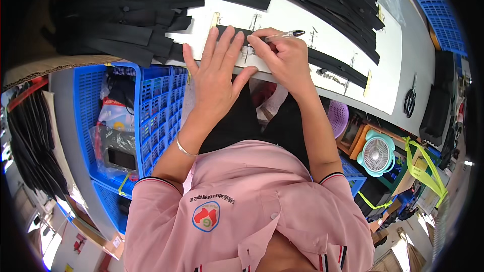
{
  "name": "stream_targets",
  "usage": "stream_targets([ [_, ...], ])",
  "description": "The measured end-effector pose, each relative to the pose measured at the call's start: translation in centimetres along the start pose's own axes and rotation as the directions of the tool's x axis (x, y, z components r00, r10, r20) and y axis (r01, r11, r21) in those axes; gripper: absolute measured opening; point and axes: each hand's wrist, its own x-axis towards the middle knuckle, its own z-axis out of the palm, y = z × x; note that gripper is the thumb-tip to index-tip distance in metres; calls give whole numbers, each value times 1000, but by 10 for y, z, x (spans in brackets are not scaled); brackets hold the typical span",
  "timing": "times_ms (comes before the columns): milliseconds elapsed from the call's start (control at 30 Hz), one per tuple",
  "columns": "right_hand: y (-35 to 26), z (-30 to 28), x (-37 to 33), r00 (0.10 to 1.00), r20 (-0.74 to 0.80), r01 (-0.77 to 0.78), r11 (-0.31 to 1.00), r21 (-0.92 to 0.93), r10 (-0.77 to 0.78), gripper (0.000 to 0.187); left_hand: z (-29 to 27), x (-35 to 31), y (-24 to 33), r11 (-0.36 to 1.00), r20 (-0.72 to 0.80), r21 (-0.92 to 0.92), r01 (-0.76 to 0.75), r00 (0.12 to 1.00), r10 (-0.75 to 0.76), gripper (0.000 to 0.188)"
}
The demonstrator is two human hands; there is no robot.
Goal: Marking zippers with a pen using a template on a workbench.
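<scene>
A long black strip [335, 65] lies along the near side of a white board [385, 85] covered in dark pen marks. My left hand [214, 73] rests flat near the strip's left end, its fingers spread over it. In my right hand [286, 60] a pen [285, 36] is gripped, its clear barrel and dark end showing above the fingers. The pen's tip is hidden by the hand, close to the strip. Pale tape pieces [368, 79] sit by the strip's ends.
Black strips are heaped at the left [126, 17], and a second pile of strips [322, 0] spreads at the far right. Black scissors [410, 98] lie right of the board. A blue crate [161, 106] stands below left, a turquoise fan [377, 153] below right.
</scene>
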Motion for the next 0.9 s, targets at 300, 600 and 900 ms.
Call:
stream_targets([
  [300, -6, -19, -9, 995, -8, -93, 974, 208, 97, 22, -4, 1, 4, 999, 40, 15, 28, 999, -29, 68],
  [600, 26, -79, -39, 927, -330, -202, 979, -43, 177, 17, -1, 0, 1, 999, 44, 39, 0, 999, -2, 68],
  [900, 34, -74, -36, 935, -332, -139, 990, -22, 124, 16, 2, 8, 47, 995, 49, -91, -51, 997, 55, 82],
])
